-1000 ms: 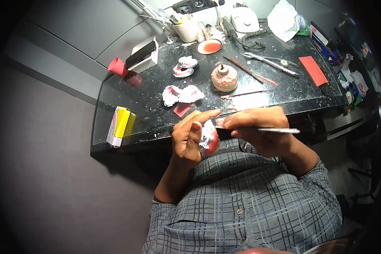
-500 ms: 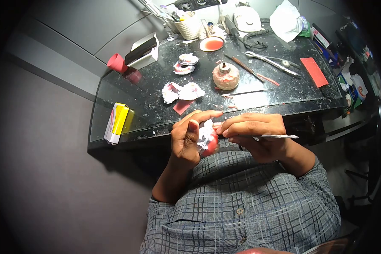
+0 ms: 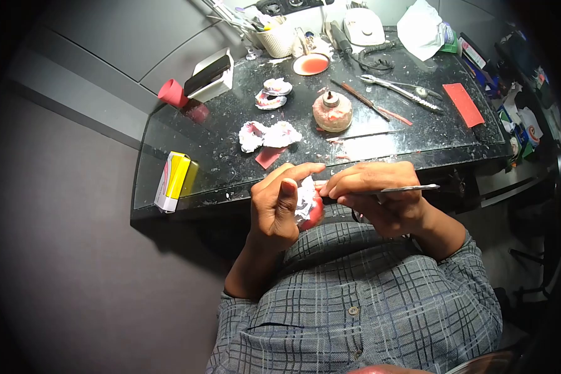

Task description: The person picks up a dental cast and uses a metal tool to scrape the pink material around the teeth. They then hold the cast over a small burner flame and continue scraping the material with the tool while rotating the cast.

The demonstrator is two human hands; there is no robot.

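Note:
My left hand (image 3: 272,209) is wrapped round a white plaster dental model (image 3: 305,198) with pink-red wax (image 3: 313,216) along its lower right side. In my right hand (image 3: 383,184) is a thin metal carving tool (image 3: 419,187), pinched like a pen, its handle pointing right. The fingertips of that hand rest close against the model's right edge. Behind my fingers the tool's working tip is hidden. Both hands are just in front of the desk's near edge, above my lap.
On the black desk (image 3: 218,159) are more plaster models (image 3: 271,134), a spirit burner (image 3: 332,113), a wax knife (image 3: 361,100) and a metal plier-like instrument (image 3: 399,92). A red wax sheet (image 3: 463,105) lies right. A yellow-and-white box (image 3: 173,181) stands at the left edge.
My right hand has shifted slightly, and the tool's handle end now tips up more. The model has turned a little in my left hand, which keeps its hold.

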